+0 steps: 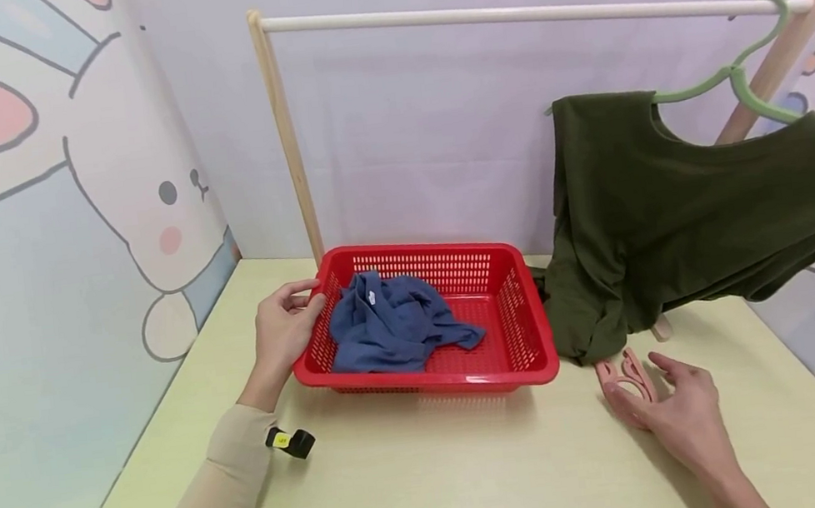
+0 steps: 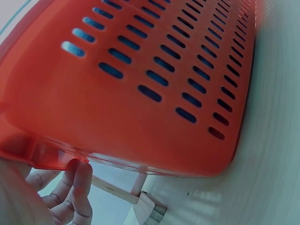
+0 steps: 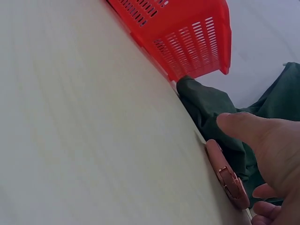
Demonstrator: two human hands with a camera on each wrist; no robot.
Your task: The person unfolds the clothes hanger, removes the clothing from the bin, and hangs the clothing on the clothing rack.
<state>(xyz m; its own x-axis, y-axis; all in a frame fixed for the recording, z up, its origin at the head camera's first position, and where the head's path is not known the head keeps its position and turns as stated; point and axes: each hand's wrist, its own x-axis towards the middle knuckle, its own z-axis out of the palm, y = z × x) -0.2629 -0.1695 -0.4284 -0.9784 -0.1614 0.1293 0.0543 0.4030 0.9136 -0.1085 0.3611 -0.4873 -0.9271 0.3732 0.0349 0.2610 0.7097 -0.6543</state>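
The left hand (image 1: 283, 327) grips the left rim of the basket (image 1: 429, 378), where blue cloth (image 1: 393, 323) lies in the left part. To the basket's right, the pink clip (image 3: 220, 164) lies on the table (image 1: 439, 468) by the right hand (image 1: 685, 407), thumb and fingers apart around it; whether they touch it cannot be told. The shirt (image 1: 696, 204) drapes right of the basket, just behind the clip. Bare table spreads before the basket.
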